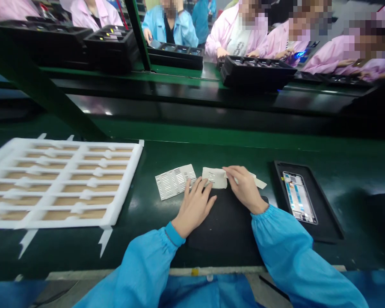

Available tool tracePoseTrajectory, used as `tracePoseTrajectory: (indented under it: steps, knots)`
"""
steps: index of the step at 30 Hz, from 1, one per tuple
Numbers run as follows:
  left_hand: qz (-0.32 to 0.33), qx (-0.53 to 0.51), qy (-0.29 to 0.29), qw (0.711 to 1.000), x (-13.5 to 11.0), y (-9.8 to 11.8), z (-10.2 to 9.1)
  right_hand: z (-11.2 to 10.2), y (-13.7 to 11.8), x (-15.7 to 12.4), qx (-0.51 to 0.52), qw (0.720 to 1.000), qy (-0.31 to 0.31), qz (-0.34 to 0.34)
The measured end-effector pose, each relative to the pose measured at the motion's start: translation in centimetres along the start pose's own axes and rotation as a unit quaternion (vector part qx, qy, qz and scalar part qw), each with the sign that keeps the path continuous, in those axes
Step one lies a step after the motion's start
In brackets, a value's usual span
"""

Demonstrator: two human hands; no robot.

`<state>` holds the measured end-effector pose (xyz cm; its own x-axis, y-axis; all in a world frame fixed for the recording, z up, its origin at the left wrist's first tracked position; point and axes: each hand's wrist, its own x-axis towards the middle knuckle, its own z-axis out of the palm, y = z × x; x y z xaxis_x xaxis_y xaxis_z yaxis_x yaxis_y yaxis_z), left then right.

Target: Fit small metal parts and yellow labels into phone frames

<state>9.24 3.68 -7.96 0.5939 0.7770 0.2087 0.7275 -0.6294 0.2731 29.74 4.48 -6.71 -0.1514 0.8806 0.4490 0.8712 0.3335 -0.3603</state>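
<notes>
My left hand (pixel 195 205) lies flat with its fingers apart, fingertips on the lower left of a small pale sheet (pixel 217 174) that carries a few thin strips. At that sheet's right edge, my right hand (pixel 244 186) pinches with thumb and forefinger; whatever is between them is too small to make out. Left of the sheet, a card of silvery strip stickers (pixel 175 182) reaches close to my left fingertips. Another pale strip (pixel 259 182) sticks out beyond my right hand. Below both hands is a black mat (pixel 223 231).
To the right, a black tray (pixel 327 218) holds an open phone frame (pixel 299 196). A white foam rack with slots (pixel 125 184) stands at the left. Across the green bench, people in pink and blue coats sit behind black trays (pixel 256 72). A slanted green post (pixel 57 94) rises at the left.
</notes>
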Motion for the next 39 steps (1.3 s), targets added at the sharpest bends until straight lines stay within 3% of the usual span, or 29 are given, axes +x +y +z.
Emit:
tracePoseTrajectory:
  steps: [3, 7, 9, 12, 15, 17, 20, 23, 28, 33, 37, 39]
  knots:
    - [0.000, -0.007, 0.003, 1.000, 0.2, -0.3, -0.1, -2.1, 2.9, -0.6, 0.020, 0.997, 0.046, 0.059]
    - [-0.011, -0.013, 0.037, 0.999, 0.7, 0.1, -1.0, -4.8, 7.4, -1.7, -0.014, 0.995, -0.013, 0.094]
    - [0.000, -0.015, 0.053, 0.998, 1.3, 1.2, -1.6, -5.5, 8.7, -2.0, -0.027, 0.995, -0.030, 0.093]
    - [0.078, -0.020, 0.029, 0.996, 2.8, 4.2, -1.7, -5.3, 9.3, -1.9, -0.043, 0.995, -0.056, 0.070]
    - [0.154, -0.017, -0.002, 0.988, 4.7, 7.3, 0.1, -4.8, 9.0, -1.4, -0.060, 0.993, -0.099, 0.034]
    - [0.143, -0.015, -0.021, 0.989, 5.6, 8.5, 1.8, -4.5, 8.9, -1.2, -0.071, 0.989, -0.126, 0.015]
    - [0.107, -0.015, -0.037, 0.993, 6.2, 9.0, 3.9, -4.3, 8.8, -1.3, -0.078, 0.986, -0.149, 0.001]
    - [0.106, -0.019, -0.034, 0.994, 6.2, 8.7, 4.5, -4.1, 9.0, -1.6, -0.063, 0.987, -0.151, 0.006]
    - [0.114, -0.024, -0.023, 0.993, 6.3, 8.4, 4.1, -3.5, 10.2, -1.7, 0.023, 0.993, -0.095, 0.062]
    - [0.116, -0.025, -0.006, 0.993, 7.2, 8.4, 4.0, -3.9, 10.6, -1.8, 0.137, 0.974, 0.051, 0.175]
    - [0.111, -0.022, -0.001, 0.994, 8.2, 8.4, 4.0, -5.0, 7.6, -2.6, 0.229, 0.942, 0.105, 0.224]
    - [0.111, -0.023, -0.002, 0.994, 8.5, 8.3, 4.0, -5.5, 5.1, -2.9, 0.322, 0.905, 0.111, 0.256]
